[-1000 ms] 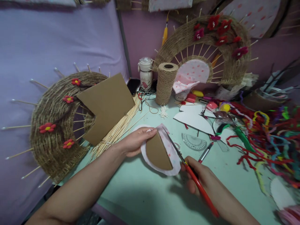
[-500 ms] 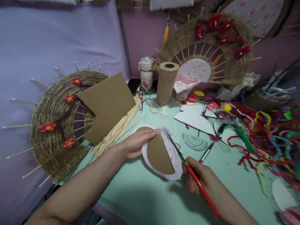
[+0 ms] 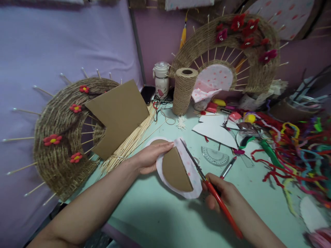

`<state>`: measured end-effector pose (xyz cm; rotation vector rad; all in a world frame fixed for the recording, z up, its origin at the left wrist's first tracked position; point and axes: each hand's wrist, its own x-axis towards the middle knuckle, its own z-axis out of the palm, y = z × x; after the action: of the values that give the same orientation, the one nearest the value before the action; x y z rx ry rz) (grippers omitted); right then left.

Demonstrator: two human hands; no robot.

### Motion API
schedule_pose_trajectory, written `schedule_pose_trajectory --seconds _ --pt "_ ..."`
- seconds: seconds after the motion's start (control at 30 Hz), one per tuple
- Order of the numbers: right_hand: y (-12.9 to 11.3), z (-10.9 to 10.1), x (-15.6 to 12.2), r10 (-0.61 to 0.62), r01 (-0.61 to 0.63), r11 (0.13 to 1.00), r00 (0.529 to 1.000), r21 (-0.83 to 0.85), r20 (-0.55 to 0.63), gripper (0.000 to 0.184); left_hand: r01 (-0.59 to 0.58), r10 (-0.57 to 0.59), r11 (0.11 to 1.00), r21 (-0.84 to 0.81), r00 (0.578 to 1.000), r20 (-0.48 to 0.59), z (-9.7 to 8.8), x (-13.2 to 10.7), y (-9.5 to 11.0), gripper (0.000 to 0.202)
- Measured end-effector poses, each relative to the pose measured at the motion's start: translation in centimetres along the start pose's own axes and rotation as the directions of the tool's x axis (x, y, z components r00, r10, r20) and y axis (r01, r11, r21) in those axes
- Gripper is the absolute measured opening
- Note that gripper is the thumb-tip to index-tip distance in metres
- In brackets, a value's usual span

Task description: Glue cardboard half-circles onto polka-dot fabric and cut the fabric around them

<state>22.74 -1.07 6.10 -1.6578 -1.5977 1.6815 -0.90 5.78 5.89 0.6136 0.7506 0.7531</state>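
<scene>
My left hand (image 3: 155,155) pinches a cardboard half-circle (image 3: 177,172) together with the white, pink-dotted fabric (image 3: 192,174) behind it, thumb on top near the upper corner. The fabric sticks out all round the cardboard as a border. Red-handled scissors (image 3: 213,189) are gripped in my right hand (image 3: 219,193), their blades lying close along the fabric's right edge and looking nearly closed. Whether cloth sits between the blades I cannot tell. Beneath my left hand another white-edged half-circle (image 3: 157,141) rests partly hidden on the table.
Behind my hands stand a twine spool (image 3: 184,91) and a white bottle (image 3: 161,81). Left are a woven twine fan (image 3: 58,117), a cardboard sheet (image 3: 121,117) and thin sticks (image 3: 131,134). A protractor (image 3: 214,156), a pen (image 3: 228,168) and tangled pipe cleaners (image 3: 292,155) lie right.
Almost nothing differs. The scissors and my right hand shift very slightly along the fabric's edge, while my left hand keeps its hold in the same place.
</scene>
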Motion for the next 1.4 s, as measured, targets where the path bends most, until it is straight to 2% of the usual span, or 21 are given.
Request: schedule_pose_trajectory --seconds 0.1,0.23,0.33,0.5,0.77,0.97,1.1,1.2,1.4 --pt "-0.4 0.1 -0.1 0.037 -0.038 0.999 0.998 0.004 0.045 0.006 0.007 -0.007 1.000 0.002 1.000 -0.012 -0.1 -0.1 0.0 0.033" --pt "-0.6 0.2 -0.1 0.040 -0.047 0.997 0.995 0.066 0.092 0.005 0.074 -0.074 0.997 0.008 0.997 0.015 -0.3 -0.2 0.0 0.037" --pt "0.0 0.3 0.1 0.039 -0.049 0.993 0.995 0.104 0.094 0.006 0.108 -0.108 0.994 0.009 0.993 0.048 -0.4 -0.3 -0.1 0.035" --pt "1.2 0.3 0.3 -0.023 0.013 0.994 0.995 0.107 0.094 0.006 0.133 -0.132 0.991 -0.006 0.988 0.083 -0.4 -0.4 -0.2 0.030" --pt "0.6 0.3 0.3 0.019 -0.025 0.994 0.998 0.110 0.052 0.009 0.151 -0.157 0.987 0.063 0.981 0.113 -0.5 -0.5 -0.1 0.031" --pt "1.1 -0.3 0.8 -0.076 0.079 0.996 0.992 0.028 -0.096 0.027 0.106 -0.122 0.986 0.127 0.984 0.130 -0.8 -0.6 0.9 0.034" --pt "1.0 -0.8 0.9 -0.103 0.110 0.994 0.972 0.021 -0.212 0.034 0.063 -0.069 0.982 0.177 0.997 0.027 -1.1 -0.7 1.5 0.040" --pt "1.5 -1.0 1.1 -0.132 0.155 0.982 0.970 0.105 -0.203 0.041 0.049 -0.050 0.983 0.179 0.999 -0.001 -1.1 -0.6 1.5 0.041" --pt "2.5 -0.7 1.8 -0.268 0.308 0.907 0.948 0.288 -0.173 0.064 0.041 -0.048 0.973 0.225 0.999 0.024 -0.5 -0.5 1.0 0.040"
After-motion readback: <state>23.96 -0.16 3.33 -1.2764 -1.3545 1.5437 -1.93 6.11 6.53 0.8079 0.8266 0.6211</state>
